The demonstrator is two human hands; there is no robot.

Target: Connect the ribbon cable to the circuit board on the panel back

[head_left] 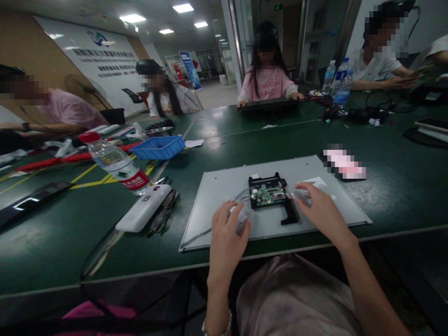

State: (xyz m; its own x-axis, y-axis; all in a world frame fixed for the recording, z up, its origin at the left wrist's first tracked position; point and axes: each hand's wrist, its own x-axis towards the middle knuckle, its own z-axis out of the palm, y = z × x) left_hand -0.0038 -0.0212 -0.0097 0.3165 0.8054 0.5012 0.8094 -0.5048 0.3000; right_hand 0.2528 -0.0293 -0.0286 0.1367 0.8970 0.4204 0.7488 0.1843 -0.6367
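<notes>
A flat grey-white panel [203,200] lies on the table before me. On it sits a black plastic bracket [290,212] carrying a green circuit board [271,197] with small connectors. Grey cables [243,193] run from the board's left side across the panel. My left hand [227,228] is over the panel's left part near the cables, fingers curved and apart from the thumb. To the right of the bracket is my right hand [322,207], its thumb and forefinger apart. Something clear and shiny shows by the fingertips of each hand; I cannot tell whether either hand touches it.
Left of the panel are a white power bank [143,210], glasses [164,212], a water bottle [117,163] and a blue tray [159,148]. A phone [345,164] lies beyond the panel's right corner. Several people sit around the green table [395,186]; more bottles [343,88] stand far right.
</notes>
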